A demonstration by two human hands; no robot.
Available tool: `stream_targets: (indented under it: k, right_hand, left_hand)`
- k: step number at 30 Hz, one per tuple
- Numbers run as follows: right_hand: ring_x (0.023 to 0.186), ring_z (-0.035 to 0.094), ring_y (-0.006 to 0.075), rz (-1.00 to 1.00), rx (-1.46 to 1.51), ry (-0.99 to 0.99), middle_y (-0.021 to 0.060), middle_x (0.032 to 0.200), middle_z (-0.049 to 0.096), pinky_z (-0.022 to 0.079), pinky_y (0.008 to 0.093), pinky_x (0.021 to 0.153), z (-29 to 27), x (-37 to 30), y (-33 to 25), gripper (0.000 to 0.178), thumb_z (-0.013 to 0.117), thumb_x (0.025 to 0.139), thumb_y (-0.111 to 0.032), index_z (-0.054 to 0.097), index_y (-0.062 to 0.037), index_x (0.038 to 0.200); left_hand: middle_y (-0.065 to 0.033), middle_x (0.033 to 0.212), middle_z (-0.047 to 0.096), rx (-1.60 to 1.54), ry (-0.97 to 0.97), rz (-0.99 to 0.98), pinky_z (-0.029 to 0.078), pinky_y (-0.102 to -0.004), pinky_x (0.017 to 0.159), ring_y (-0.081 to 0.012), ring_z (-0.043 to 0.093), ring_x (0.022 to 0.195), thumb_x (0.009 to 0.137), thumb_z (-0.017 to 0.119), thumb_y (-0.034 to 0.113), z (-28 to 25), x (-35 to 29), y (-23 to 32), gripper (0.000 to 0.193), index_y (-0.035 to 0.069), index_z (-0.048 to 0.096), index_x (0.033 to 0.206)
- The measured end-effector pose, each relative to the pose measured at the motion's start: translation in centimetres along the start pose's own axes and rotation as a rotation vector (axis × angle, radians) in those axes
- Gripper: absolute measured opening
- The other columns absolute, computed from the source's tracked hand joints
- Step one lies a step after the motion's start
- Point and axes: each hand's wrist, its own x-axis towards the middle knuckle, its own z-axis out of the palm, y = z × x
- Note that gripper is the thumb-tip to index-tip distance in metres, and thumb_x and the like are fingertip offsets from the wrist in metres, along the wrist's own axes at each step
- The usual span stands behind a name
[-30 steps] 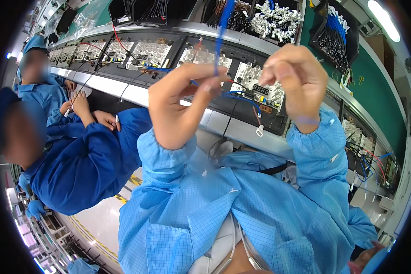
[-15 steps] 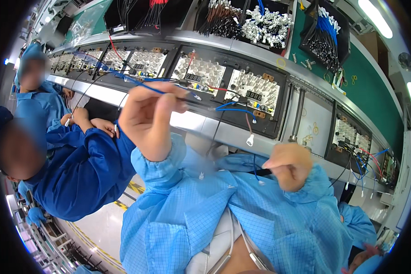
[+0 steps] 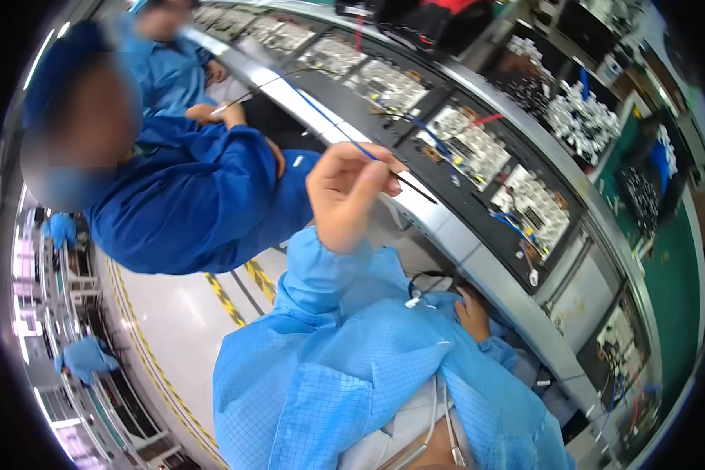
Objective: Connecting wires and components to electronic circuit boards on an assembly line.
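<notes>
Pinching a blue wire (image 3: 333, 123) in the head view, the person's left hand (image 3: 352, 192) has thumb and fingertips together on it. Wire runs up-left from the grip, over the metal edge of the surface (image 3: 466, 243); its black end (image 3: 413, 188) sticks out on the right. Right hand (image 3: 471, 315) is low beside the lap, well apart from the wire, near some dark cables (image 3: 435, 276); can't tell if it grips anything.

Surface: long, slanting across the view, black fixtures with a row of circuit boards (image 3: 462, 142). Beyond, bin of white connectors (image 3: 580, 121), blue wire bundle (image 3: 666, 157), green mat (image 3: 672, 305).

Room: co-worker in dark blue (image 3: 196, 196) to the left, another in light blue (image 3: 164, 74) behind; pale floor (image 3: 172, 313) with yellow-black tape (image 3: 223, 298).
</notes>
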Motion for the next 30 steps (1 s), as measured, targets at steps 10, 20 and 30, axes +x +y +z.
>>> stream_targets:
  k: [10,20,30]
  right_hand:
    - [0.098,0.058,0.0373,-0.027,-0.257,0.059,0.0196,0.107,0.061,0.046,0.0443,0.084,-5.3,-5.9,1.1,0.036,0.06,0.088,-0.02,0.056,-0.0053,0.121]
    - [0.084,0.066,0.0327,-0.066,-0.073,0.275,0.0177,0.092,0.067,0.051,0.0364,0.075,-5.2,-7.0,0.9,0.018,0.057,0.087,-0.002,0.066,-0.0008,0.102]
    - [0.047,0.032,0.0081,-0.284,0.767,0.815,-0.0005,0.062,0.035,0.027,0.0221,0.041,-9.0,-4.9,-15.5,0.032,0.049,0.098,-0.036,0.047,-0.0047,0.09]
  left_hand:
    - [-0.0133,0.091,0.066,0.093,-0.019,-0.03,0.052,-0.0263,0.069,-0.0137,0.062,0.076,0.091,0.057,0.002,1.2,-0.8,-0.8,0.012,-0.002,0.059,0.101]
    - [-0.0119,0.091,0.066,0.131,-0.015,-0.107,0.052,-0.0263,0.071,-0.0131,0.062,0.077,0.091,0.057,0.004,0.3,-0.6,-0.6,0.013,-0.001,0.059,0.103]
    - [-0.0129,0.092,0.065,0.262,0.08,-0.099,0.052,-0.0278,0.072,-0.0163,0.063,0.081,0.088,0.058,-0.003,-1.0,-0.9,-0.3,0.011,-0.005,0.058,0.098]
